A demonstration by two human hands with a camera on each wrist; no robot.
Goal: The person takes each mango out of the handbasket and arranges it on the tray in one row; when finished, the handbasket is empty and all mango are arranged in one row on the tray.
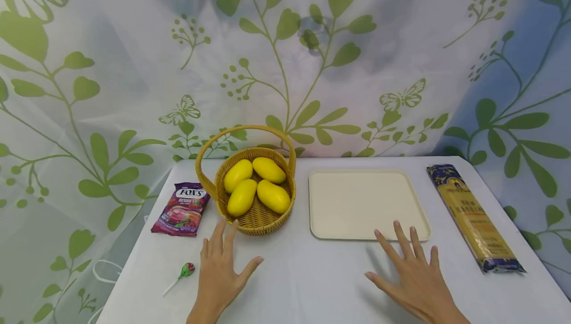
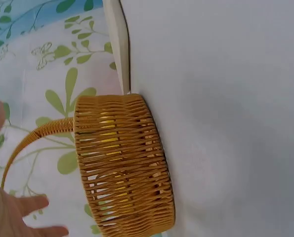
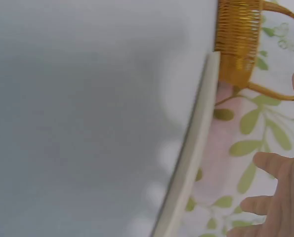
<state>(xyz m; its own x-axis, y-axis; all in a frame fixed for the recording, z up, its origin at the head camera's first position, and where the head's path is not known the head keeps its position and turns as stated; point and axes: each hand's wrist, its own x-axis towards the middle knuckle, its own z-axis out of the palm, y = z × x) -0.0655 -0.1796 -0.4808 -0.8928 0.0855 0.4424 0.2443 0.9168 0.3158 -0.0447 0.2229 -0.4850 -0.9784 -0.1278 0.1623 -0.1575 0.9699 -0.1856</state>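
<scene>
My left hand (image 1: 219, 274) is held with fingers spread just in front of a wicker basket (image 1: 254, 223), its fingertips overlapping the basket's front rim in the head view. Several yellow mangoes (image 1: 242, 197) lie inside the basket, whose arched handle stands up. In the left wrist view the woven side of the basket (image 2: 124, 168) fills the middle, with spread fingers at the left edge. My right hand (image 1: 412, 274), fingers also spread and holding nothing, is before a cream tray (image 1: 363, 205); two fingertips overlap its front edge. That tray's rim (image 3: 193, 143) crosses the right wrist view.
Left of the basket lies a purple Fox's candy bag (image 1: 183, 210). A lollipop (image 1: 186, 270) with a green and red wrapper rests nearer the front left. At the right is a long pasta packet (image 1: 475, 220). A leaf-patterned curtain (image 1: 303, 91) hangs behind the white table (image 1: 303, 279).
</scene>
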